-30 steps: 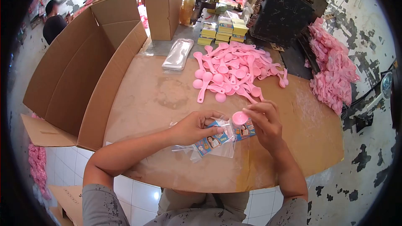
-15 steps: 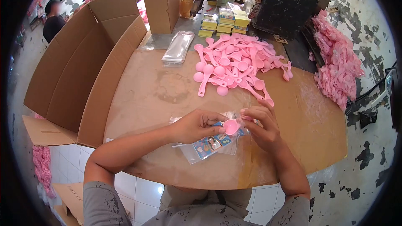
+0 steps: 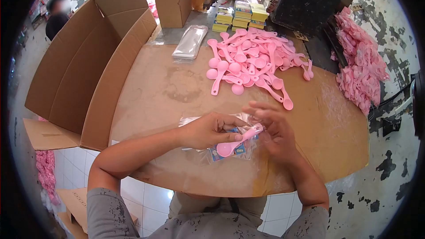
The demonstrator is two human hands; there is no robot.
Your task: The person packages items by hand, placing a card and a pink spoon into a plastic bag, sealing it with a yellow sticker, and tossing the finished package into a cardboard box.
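Note:
A pink measuring spoon [image 3: 225, 150] slants across the front of the table, its bowl toward me at the lower left and its handle rising to the right. My left hand [image 3: 208, 130] pinches the spoon between thumb and fingers, with clear plastic around the handle. My right hand [image 3: 275, 130] is at the handle's end, its fingers smeared by motion, so its grip cannot be made out. Beneath the hands lie clear plastic bags [image 3: 188, 121] and a blue printed card [image 3: 239, 149], partly covered by the spoon and left hand.
Beyond my hands is a heap of pink spoons [image 3: 250, 59]. A stack of clear bags [image 3: 190, 43] lies left of it, with bundled cards [image 3: 242, 14] behind. A large open carton [image 3: 104, 84] borders the left; bagged pink items [image 3: 361, 62] hang at right. A person [image 3: 56, 17] is at far left.
The spoon has shifted down and left, and its handle now shows between my hands. My right hand's fingers have lifted and blurred. The view has tilted slightly.

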